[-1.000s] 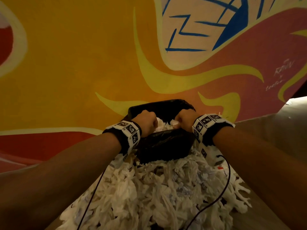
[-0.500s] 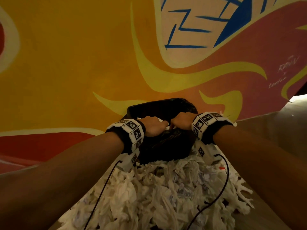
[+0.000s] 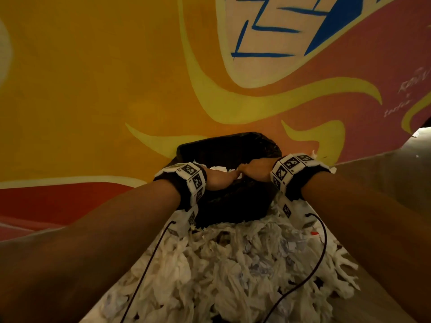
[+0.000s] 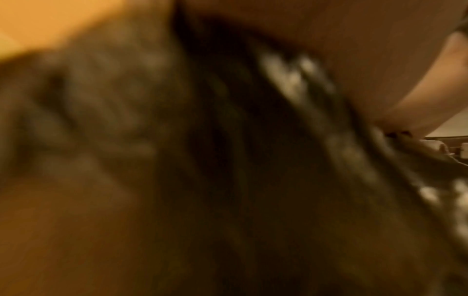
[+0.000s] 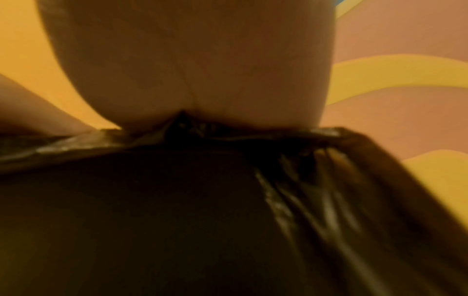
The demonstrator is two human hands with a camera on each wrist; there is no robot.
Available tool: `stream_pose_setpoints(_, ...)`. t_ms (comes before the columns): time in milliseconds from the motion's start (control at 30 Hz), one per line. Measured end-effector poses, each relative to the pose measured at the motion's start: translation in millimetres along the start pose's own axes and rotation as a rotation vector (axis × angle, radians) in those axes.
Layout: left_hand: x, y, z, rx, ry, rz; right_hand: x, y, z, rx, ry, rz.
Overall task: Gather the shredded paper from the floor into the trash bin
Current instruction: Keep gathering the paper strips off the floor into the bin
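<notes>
A trash bin (image 3: 229, 149) lined with a black bag stands against the painted wall. A big heap of white shredded paper (image 3: 233, 264) lies on the floor in front of it. Both hands reach over the bin's near rim. My left hand (image 3: 221, 180) and right hand (image 3: 255, 170) lie flat, palms down, with their fingertips meeting in the middle. A little white paper (image 3: 219, 168) shows inside the bin just past them. In the right wrist view the heel of my right hand (image 5: 190, 70) rests on the black bag (image 5: 177, 200). The left wrist view is blurred.
The orange, yellow and pink mural wall (image 3: 116, 89) rises directly behind the bin. Thin black cables (image 3: 149, 259) hang from both wrist cameras across the paper heap. A small red scrap (image 3: 313, 233) lies at the heap's right side. Bare floor (image 3: 384, 164) shows to the right.
A second ago both hands were fists holding paper above the bin. They have since flattened and sunk lower onto the bin's mouth, and the paper between them has dropped in.
</notes>
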State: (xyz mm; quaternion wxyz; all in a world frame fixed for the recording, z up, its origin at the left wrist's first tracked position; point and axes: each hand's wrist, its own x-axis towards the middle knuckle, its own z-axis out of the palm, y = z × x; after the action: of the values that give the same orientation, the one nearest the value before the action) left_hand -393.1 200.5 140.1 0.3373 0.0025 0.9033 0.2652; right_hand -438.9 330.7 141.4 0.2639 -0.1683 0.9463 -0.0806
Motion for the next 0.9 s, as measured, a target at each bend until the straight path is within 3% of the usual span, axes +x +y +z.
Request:
stream_pose_setpoints(133,-14,-5,-10,0.027,0.098,-0.039,-10,-1,-7,0.004,0.090,-0.067)
stream_pose_setpoints(233,-37,-15,-22,0.045,0.196,0.098,-14,-7,-13,0.038,0.142,-0.131)
stream_pose_setpoints(400,-58,-55,-41,-0.165,0.568,0.343,-19,-44,-19,0.026,0.367,-0.275)
stream_pose_setpoints(500,-72,-87,-47,-0.150,0.783,0.370,-28,-82,-16,0.087,0.385,-0.392)
stream_pose_setpoints(600,-83,-129,-45,-0.117,0.801,0.298,-37,-124,-3,0.141,0.343,-0.483)
stream_pose_setpoints(733,-93,-185,-38,-0.083,0.706,0.141,-42,-175,25,0.162,0.271,-0.549)
stream_pose_setpoints(900,-99,-233,-26,0.020,0.561,-0.045,-19,-219,71,0.039,0.061,-0.459)
